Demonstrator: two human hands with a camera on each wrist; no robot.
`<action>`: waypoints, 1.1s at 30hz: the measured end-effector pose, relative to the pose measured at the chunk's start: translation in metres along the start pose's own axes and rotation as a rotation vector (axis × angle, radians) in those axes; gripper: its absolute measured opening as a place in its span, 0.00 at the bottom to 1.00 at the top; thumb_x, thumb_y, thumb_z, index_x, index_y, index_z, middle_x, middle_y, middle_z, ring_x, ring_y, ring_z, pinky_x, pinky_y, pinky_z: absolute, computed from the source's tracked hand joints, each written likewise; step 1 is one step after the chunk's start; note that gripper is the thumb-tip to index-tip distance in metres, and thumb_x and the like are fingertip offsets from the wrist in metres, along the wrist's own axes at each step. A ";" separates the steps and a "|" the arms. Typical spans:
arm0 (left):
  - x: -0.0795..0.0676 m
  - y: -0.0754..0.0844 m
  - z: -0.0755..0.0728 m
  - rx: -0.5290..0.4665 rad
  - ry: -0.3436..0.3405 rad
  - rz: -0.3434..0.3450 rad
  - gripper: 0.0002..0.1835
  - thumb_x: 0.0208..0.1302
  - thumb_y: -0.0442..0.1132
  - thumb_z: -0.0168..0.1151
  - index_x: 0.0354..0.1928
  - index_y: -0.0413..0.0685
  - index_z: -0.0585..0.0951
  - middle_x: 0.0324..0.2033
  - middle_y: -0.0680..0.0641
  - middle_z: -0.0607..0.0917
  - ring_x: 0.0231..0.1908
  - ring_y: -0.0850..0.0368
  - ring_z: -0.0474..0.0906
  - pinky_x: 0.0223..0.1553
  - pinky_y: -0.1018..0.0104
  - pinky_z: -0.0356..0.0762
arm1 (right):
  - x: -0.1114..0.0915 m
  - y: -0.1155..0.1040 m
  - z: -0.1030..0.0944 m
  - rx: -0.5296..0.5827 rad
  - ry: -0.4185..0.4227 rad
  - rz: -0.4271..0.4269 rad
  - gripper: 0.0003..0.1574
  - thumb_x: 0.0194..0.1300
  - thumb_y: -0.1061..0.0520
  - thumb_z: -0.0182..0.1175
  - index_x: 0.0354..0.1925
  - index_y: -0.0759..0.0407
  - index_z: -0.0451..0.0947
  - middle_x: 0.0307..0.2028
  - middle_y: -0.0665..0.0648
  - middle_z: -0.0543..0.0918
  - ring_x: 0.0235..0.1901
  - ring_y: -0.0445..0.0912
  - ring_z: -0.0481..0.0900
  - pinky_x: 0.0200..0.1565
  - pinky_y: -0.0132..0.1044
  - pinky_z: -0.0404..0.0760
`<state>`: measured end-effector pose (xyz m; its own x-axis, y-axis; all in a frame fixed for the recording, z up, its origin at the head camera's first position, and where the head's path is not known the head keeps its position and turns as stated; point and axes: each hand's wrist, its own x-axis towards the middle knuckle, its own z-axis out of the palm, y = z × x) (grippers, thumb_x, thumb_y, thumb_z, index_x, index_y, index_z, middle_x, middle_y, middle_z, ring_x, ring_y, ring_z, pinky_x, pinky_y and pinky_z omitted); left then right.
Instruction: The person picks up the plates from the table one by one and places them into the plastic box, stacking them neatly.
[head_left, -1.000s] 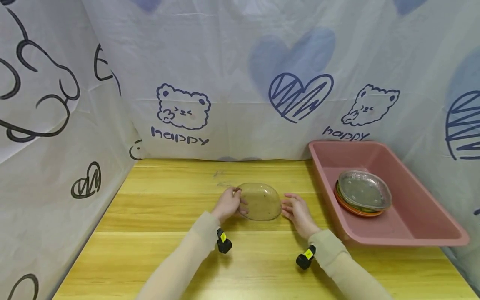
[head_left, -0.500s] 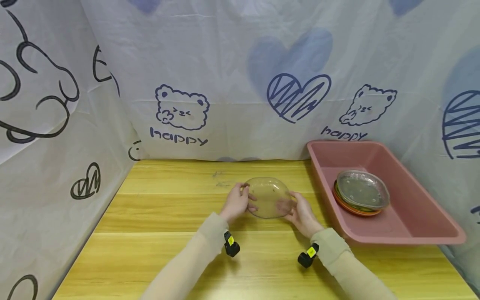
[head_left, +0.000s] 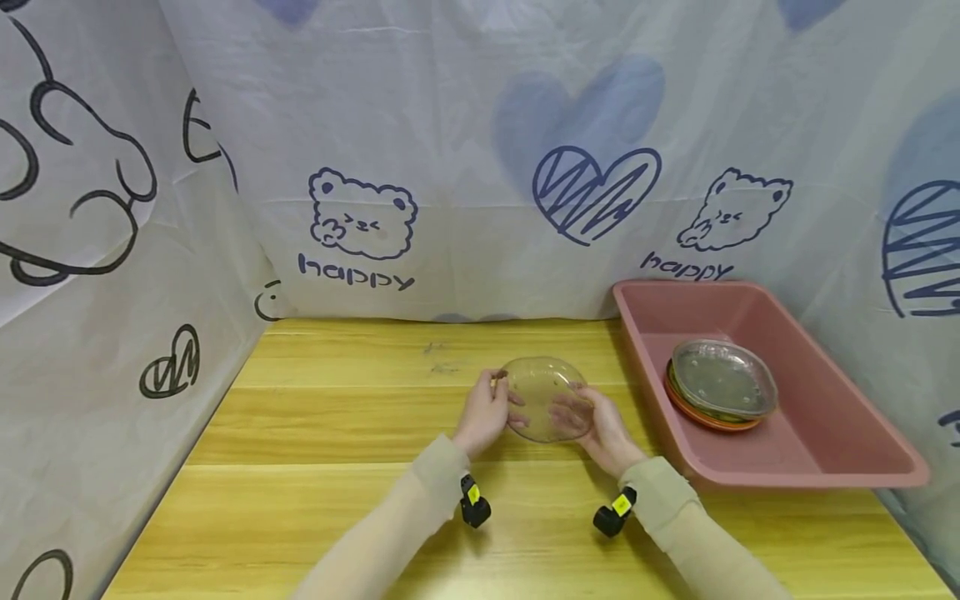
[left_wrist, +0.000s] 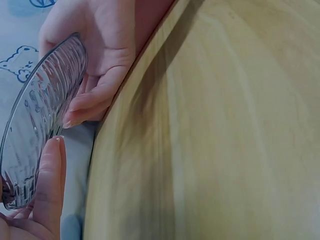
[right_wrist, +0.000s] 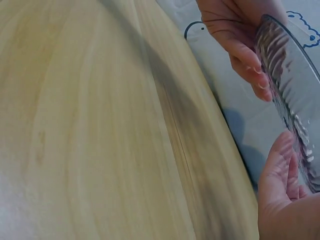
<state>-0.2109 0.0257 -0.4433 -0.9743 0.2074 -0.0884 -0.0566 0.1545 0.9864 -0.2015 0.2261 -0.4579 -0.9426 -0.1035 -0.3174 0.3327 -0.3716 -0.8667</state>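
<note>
Both hands hold a clear, shallow oval dish (head_left: 543,383) above the table. My left hand (head_left: 483,414) grips its left end, with the thumb at the rim and the other fingers showing through from beneath. At the opposite end my right hand (head_left: 606,429) pinches the rim, its fingers spread under the see-through bottom. In the left wrist view the ribbed wall of the dish (left_wrist: 47,105) is seen side-on, between the left fingers (left_wrist: 50,175) below and the right palm above. The right wrist view shows the dish (right_wrist: 292,90) tilted, with wood below it.
A pink plastic tub (head_left: 810,479) stands at the table's right. Inside lies a stack of dishes, a clear one (head_left: 723,379) on top and an orange rim (head_left: 712,421) below. Printed white cloth (head_left: 465,250) walls the back and sides of the wooden table (head_left: 300,500).
The left hand has carried the dish a little to the right. The right hand, apart from the dish a second ago, now holds its right end with fingers underneath.
</note>
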 end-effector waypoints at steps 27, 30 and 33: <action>0.002 -0.018 0.007 -0.025 -0.029 -0.013 0.24 0.83 0.45 0.37 0.72 0.41 0.59 0.50 0.37 0.84 0.29 0.58 0.85 0.39 0.54 0.89 | -0.003 0.001 -0.006 -0.059 0.061 0.018 0.31 0.71 0.65 0.36 0.71 0.64 0.56 0.37 0.48 0.86 0.33 0.39 0.88 0.43 0.32 0.87; 0.003 -0.019 0.006 -0.019 -0.027 -0.015 0.24 0.83 0.47 0.36 0.72 0.42 0.60 0.52 0.38 0.84 0.32 0.58 0.85 0.41 0.54 0.89 | -0.005 -0.002 -0.008 -0.056 0.063 0.013 0.31 0.71 0.65 0.36 0.70 0.63 0.57 0.36 0.48 0.87 0.33 0.39 0.88 0.43 0.32 0.87; 0.003 -0.020 0.006 -0.043 -0.018 -0.034 0.24 0.83 0.49 0.36 0.71 0.45 0.62 0.54 0.38 0.82 0.35 0.56 0.86 0.42 0.53 0.89 | -0.008 -0.006 -0.009 -0.059 0.055 0.009 0.31 0.70 0.65 0.36 0.70 0.63 0.57 0.36 0.48 0.86 0.33 0.39 0.88 0.43 0.32 0.87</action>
<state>-0.2114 0.0288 -0.4637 -0.9674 0.2206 -0.1240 -0.0992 0.1199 0.9878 -0.1954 0.2375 -0.4533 -0.9370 -0.0551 -0.3449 0.3441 -0.3154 -0.8844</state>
